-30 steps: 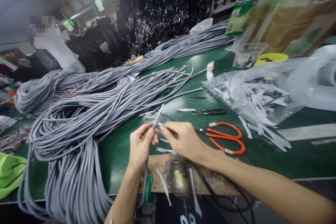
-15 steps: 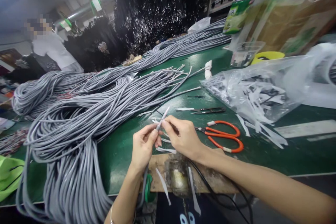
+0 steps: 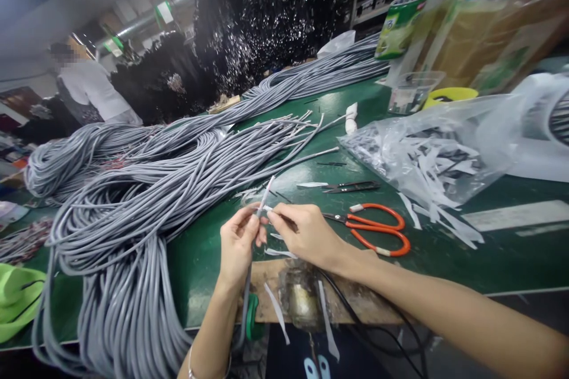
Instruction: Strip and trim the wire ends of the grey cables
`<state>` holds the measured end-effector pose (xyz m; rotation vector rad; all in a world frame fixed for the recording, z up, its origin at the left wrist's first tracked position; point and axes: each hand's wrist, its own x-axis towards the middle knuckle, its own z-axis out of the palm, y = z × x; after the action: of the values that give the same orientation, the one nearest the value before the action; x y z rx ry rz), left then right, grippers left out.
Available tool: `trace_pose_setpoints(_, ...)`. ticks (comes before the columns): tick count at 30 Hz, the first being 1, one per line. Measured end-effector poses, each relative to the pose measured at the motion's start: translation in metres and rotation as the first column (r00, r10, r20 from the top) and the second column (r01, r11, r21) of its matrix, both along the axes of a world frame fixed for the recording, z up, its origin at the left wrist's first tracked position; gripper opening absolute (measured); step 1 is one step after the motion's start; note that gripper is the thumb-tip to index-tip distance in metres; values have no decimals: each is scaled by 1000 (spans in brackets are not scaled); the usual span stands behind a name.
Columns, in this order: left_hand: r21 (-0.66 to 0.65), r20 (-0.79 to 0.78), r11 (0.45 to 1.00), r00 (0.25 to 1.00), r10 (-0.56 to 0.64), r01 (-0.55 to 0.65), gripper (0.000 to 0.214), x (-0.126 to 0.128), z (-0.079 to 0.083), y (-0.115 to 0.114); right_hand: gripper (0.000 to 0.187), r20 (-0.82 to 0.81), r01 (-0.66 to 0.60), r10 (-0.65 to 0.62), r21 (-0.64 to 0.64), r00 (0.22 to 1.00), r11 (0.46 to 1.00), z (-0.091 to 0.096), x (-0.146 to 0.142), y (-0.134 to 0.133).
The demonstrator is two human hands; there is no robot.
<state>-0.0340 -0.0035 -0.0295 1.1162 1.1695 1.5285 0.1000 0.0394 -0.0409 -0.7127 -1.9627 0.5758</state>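
My left hand is closed around the end of a grey cable, which runs down past my wrist and sticks up beyond my fingers. My right hand pinches the same cable end, fingertips against my left thumb. Both hands hover over the green table, just above a worn wooden block at the front edge. Orange-handled scissors lie right of my right hand. Small black snips rest a little farther back.
A large heap of grey cables covers the left half of the table and hangs over its front edge. A clear plastic bag of white strips lies at right. Cardboard boxes stand behind it. A person in white stands far left.
The cable end tilted slightly and my right fingertips shifted along it; both hands stay at the same spot. The view drifted a little.
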Motion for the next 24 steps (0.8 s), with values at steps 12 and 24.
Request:
trace_pose_setpoints(12, 19, 8, 1000, 1000, -1, 1, 23, 1, -1, 1, 26, -16, 7, -7, -16, 1000, 1000, 2, -1, -1)
trace_pose_setpoints(24, -22, -68, 998, 996, -66, 65, 27, 7, -1, 0, 24, -121, 66, -75, -79, 990, 995, 3, -3, 1)
